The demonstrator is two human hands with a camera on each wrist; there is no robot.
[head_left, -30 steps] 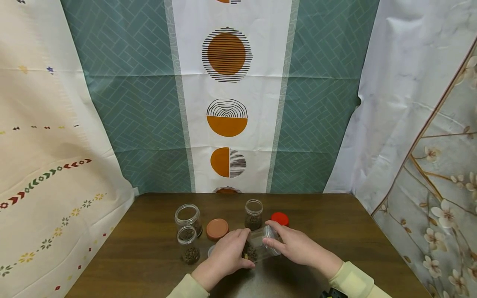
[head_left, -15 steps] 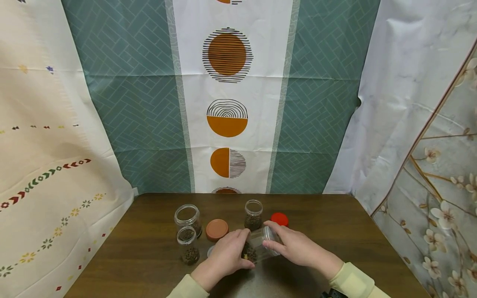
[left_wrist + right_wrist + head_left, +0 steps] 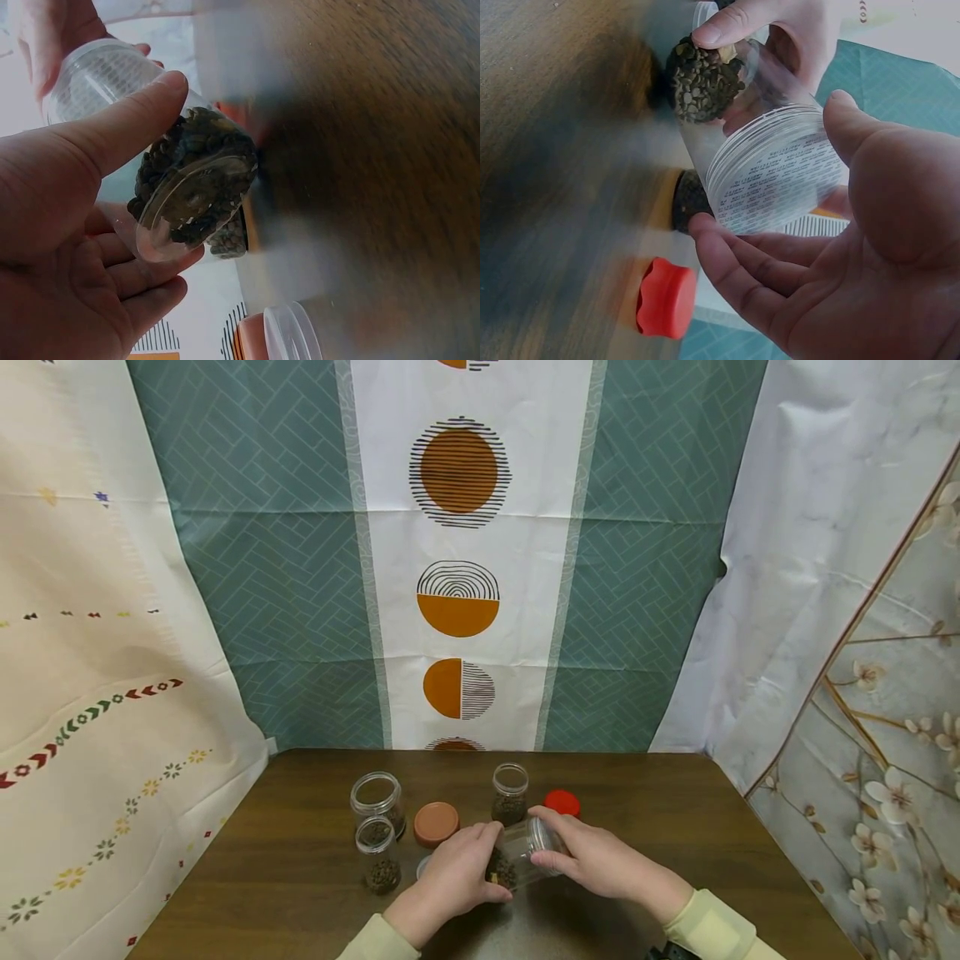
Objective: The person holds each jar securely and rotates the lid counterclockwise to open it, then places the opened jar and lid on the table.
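A clear jar (image 3: 517,852) lies tilted between both hands, dark seed-like bits (image 3: 199,172) gathered at its bottom end. My left hand (image 3: 461,868) grips that bottom end, thumb on one side and fingers on the other. Over the jar's mouth is a clear ridged lid (image 3: 776,169) with small print on its inner disc. My right hand (image 3: 600,857) holds this lid by its edge, thumb and fingers spread around it. In the head view the left hand partly covers the jar's bottom.
On the brown table (image 3: 675,810) stand a wide lidless jar (image 3: 377,793), a slimmer one (image 3: 381,860) before it, and another (image 3: 510,797) behind the hands. A salmon lid (image 3: 437,822), a red lid (image 3: 562,802) and a clear lid (image 3: 292,334) lie nearby.
My right fingers and thumb have shifted slightly around the lid. The left hand and the jar stay in nearly the same place.
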